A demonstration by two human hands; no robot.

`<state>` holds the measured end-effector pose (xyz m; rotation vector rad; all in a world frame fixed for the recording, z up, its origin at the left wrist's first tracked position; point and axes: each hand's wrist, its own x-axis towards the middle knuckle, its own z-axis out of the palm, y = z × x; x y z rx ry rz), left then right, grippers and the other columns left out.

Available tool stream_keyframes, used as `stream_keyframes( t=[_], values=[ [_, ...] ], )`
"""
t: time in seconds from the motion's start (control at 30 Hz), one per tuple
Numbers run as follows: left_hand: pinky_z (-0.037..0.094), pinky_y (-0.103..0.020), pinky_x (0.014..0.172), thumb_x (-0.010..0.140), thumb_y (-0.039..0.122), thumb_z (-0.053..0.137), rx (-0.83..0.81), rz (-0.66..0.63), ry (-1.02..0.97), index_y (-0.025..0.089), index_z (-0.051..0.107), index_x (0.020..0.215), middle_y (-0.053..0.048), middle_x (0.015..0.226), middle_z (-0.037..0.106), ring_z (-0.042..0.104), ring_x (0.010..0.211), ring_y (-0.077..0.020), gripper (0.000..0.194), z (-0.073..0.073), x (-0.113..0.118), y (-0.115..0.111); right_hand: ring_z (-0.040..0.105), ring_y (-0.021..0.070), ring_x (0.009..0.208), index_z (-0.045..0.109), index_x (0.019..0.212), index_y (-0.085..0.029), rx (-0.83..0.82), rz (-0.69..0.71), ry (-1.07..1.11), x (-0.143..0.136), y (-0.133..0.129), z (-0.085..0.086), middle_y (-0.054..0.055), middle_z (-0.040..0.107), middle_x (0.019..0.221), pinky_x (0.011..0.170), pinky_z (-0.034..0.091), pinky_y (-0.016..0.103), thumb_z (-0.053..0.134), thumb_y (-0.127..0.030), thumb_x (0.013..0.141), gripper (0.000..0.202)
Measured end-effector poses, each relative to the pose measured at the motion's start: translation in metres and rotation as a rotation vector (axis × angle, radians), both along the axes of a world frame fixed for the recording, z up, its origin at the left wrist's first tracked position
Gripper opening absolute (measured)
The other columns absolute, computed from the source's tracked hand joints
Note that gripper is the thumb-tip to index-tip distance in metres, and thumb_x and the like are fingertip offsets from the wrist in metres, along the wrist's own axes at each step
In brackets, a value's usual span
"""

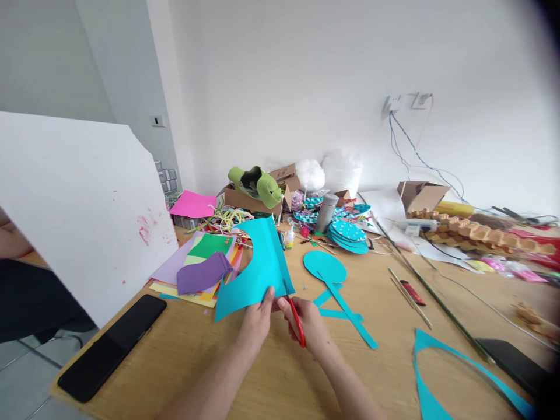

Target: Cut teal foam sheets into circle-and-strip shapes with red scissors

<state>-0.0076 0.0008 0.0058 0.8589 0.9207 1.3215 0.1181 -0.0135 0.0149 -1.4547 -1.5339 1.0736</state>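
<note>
My left hand (259, 318) grips the lower edge of a blue paper sheet (258, 265), thumb on top and the other fingers hidden beneath. A large curved piece is cut out of the sheet's left side. In my right hand (308, 324) is a pair of red-handled scissors (296, 321), its blades at the sheet's lower right, where a narrow strip (280, 256) runs along the right edge. Just right of the sheet, a blue paper circle (325, 266) lies on the table with several blue paper strips (350, 314) over and below it.
A black phone (112, 347) lies at the table's left edge, near stacked coloured paper (205, 248) and a white board (79, 204). Behind stand a grey bottle (326, 214) and a cardboard box (249, 199). Rightward are a long thin stick (429, 283) and a blue paper offcut (422, 373).
</note>
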Motion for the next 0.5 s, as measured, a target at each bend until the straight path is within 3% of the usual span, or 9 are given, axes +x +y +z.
stream_keyframes(
  t=[0.1,0.33,0.5],
  values=[
    [0.045,-0.047,0.094,0.078,0.052,0.061,0.035,-0.097,0.058,0.018,0.073,0.098,-0.014,0.104,0.072,0.065,0.101,-0.0349,0.041,-0.0043,-0.0005,0.0019,0.044,0.0095,0.034,0.043,0.061,-0.021,-0.007,0.004,0.005,0.0000,0.0009,-0.0010,-0.004,0.048,0.041,0.037,0.031,0.020,0.052,-0.062,0.081,0.047],
    [0.044,-0.047,0.094,0.077,0.048,0.065,0.024,-0.073,0.007,0.018,0.072,0.101,-0.014,0.100,0.072,0.064,0.102,-0.0359,0.040,-0.0075,0.0002,0.0038,0.043,0.0087,0.033,0.044,0.060,-0.020,-0.036,0.010,0.009,0.0011,0.0009,0.0005,-0.005,0.047,0.040,0.036,0.030,0.020,0.052,-0.063,0.081,0.048],
    [0.043,-0.046,0.095,0.078,0.051,0.061,0.022,-0.088,0.084,0.018,0.073,0.098,-0.014,0.103,0.072,0.064,0.103,-0.0354,0.040,-0.0084,-0.0004,0.0036,0.042,0.0080,0.032,0.043,0.060,-0.021,-0.031,-0.004,0.032,-0.0007,0.0001,0.0023,-0.006,0.044,0.039,0.035,0.029,0.019,0.052,-0.063,0.081,0.048]
  ],
)
